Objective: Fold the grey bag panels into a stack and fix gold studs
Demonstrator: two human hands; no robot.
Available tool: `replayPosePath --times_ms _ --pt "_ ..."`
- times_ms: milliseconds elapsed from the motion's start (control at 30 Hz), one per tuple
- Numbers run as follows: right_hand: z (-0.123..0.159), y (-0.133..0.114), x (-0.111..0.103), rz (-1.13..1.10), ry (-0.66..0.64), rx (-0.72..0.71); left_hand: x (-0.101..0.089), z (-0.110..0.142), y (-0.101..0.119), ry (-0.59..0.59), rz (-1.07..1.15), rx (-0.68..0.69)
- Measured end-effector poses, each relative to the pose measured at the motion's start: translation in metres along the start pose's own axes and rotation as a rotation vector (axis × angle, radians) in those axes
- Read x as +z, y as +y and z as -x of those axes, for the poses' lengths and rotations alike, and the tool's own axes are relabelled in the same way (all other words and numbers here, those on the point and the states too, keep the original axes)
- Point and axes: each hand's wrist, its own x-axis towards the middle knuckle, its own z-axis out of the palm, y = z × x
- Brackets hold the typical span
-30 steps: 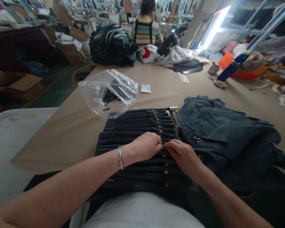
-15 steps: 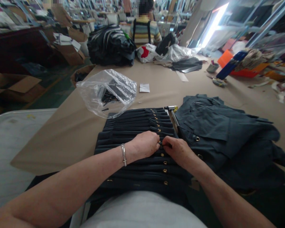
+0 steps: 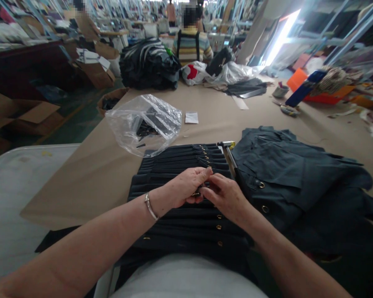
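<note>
A row of overlapping dark fabric pieces (image 3: 170, 155) lies in front of me, with gold zipper hardware (image 3: 219, 227) lined up near its right side. Over the middle of this row, my left hand (image 3: 191, 184) is closed, thumb on top, on a small dark zipper pull with a glint of gold. My right hand (image 3: 225, 191) meets it from the right, thumb and fingers pinched at the same small piece. Fingers hide most of it. Several zippers farther up the row carry dark pull tabs (image 3: 204, 162); those nearer me show bare gold pieces.
Left of the row's far end sits a clear plastic bag (image 3: 144, 124) with small dark strips. Dark garments (image 3: 286, 169) are heaped at right, beside a small hammer-like tool (image 3: 226, 144). Farther back are a fabric pile (image 3: 149, 64), an orange bin (image 3: 326, 96) and a seated person (image 3: 192, 45).
My hands have come together and turned; the left thumb now lies on top and the right fingers reach over toward it. The view has shifted slightly.
</note>
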Motion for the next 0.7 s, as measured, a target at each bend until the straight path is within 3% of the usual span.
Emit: replayPosePath --times_ms 167,300,400,533,600,700 --pt "-0.006 0.003 0.018 -0.292 0.099 -0.053 0.002 -0.005 -0.011 0.062 0.113 0.15" --pt "-0.007 0.004 0.021 -0.762 0.021 0.092 0.003 -0.004 -0.011 0.128 0.146 0.162" --pt "-0.006 0.002 0.016 -0.87 -0.032 0.151 0.003 -0.002 -0.009 0.116 0.134 0.126" --pt "0.0 0.004 -0.002 -0.653 0.056 0.132 0.0 0.002 -0.009 0.068 0.072 0.06" --pt "0.007 0.008 -0.012 -0.404 0.087 0.095 -0.001 0.005 -0.009 0.057 0.043 0.013" --pt "0.018 0.013 -0.021 -0.031 0.022 -0.016 0.0 0.008 -0.01 0.005 -0.028 -0.054"
